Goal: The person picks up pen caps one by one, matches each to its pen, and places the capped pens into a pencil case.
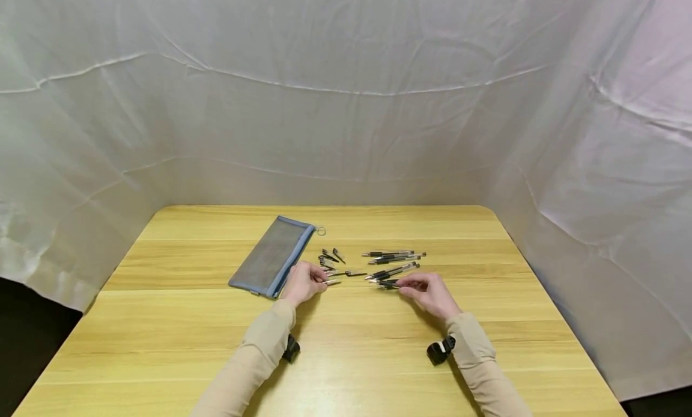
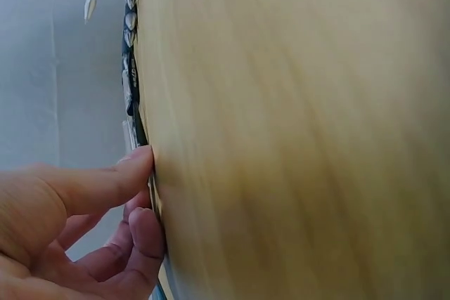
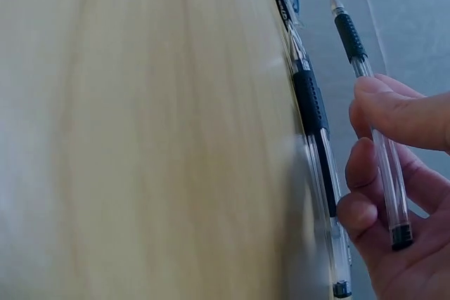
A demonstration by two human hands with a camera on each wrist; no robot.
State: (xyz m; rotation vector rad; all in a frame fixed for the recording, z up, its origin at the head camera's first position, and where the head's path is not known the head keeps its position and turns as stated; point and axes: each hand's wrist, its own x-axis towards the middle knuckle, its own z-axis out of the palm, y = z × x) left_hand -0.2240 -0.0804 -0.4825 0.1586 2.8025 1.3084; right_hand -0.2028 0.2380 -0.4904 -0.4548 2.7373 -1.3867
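Note:
My right hand [image 1: 429, 294] holds an uncapped gel pen [image 3: 349, 35] with a clear barrel and black grip, raised off the table, its tip pointing away from the hand. Beneath it lie several similar uncapped pens [image 1: 393, 271], tips to the left. On the other side, my left hand [image 1: 305, 282] is down at the tabletop, thumb and fingertips about a small clear pen cap [image 1: 333, 282]; the fingers partly hide it. Several more loose pen caps [image 1: 339, 256] with black ends lie just beyond that hand.
A grey mesh zipper pouch [image 1: 267, 258] with blue edging lies flat beside the left hand, its pull ring [image 1: 321, 231] toward the back. Under everything is a wooden table [image 1: 346, 357]. Pale cloth [image 1: 346, 128] hangs behind it and along the sides.

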